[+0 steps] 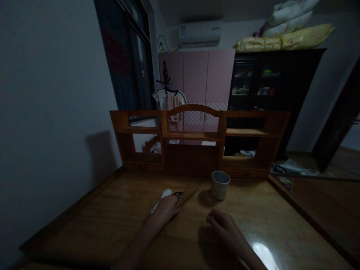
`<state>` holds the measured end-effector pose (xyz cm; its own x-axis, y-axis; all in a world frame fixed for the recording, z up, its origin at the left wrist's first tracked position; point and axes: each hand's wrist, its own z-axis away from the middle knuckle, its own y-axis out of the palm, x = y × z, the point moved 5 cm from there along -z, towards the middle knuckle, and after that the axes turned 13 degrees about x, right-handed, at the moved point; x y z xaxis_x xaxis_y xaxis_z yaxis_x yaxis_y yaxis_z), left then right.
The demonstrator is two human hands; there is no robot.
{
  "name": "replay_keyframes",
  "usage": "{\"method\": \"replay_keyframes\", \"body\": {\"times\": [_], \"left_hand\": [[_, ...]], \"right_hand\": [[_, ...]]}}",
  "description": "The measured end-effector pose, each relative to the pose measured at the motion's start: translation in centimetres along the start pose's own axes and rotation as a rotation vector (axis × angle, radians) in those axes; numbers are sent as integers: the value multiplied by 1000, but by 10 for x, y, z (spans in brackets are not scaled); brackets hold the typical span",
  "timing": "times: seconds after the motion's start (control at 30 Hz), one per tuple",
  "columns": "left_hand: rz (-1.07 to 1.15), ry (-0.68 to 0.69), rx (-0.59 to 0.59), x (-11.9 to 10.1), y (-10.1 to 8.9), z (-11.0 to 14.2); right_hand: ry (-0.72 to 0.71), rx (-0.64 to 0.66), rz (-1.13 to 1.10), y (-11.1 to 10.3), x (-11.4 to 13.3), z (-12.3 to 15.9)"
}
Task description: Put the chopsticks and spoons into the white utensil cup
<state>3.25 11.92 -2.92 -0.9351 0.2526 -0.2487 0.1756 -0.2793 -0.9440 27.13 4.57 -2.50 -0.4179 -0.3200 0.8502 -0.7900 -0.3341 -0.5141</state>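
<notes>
My left hand (165,210) rests on the wooden desk (118,221), closed around a bundle of thin wooden sticks (189,193) that fan out toward the back right. A white spoon-like object (160,199) and a small dark object (177,194) lie just beside that hand. My right hand (223,225) lies on the desk to the right with its fingers curled under; nothing shows in it. A small white cup (220,184) stands upright behind the right hand, apart from both hands.
A low wooden shelf unit (194,137) runs along the desk's back edge. A grey wall (47,123) borders the left. Behind are a pink wardrobe (197,78), a dark glass cabinet (261,82), and clutter on the floor (292,167) to the right.
</notes>
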Motion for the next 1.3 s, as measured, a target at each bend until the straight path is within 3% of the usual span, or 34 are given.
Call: {"method": "replay_keyframes", "body": {"times": [0.4,0.97,1.3], "left_hand": [[-16,30,-38,8,6,-5],[-113,40,-109,-31,-6,15],[-137,37,-47,-42,-10,14]], "right_hand": [[-4,-2,15,0,-2,2],[0,9,37,1,-7,5],[10,9,17,1,-4,7]]}}
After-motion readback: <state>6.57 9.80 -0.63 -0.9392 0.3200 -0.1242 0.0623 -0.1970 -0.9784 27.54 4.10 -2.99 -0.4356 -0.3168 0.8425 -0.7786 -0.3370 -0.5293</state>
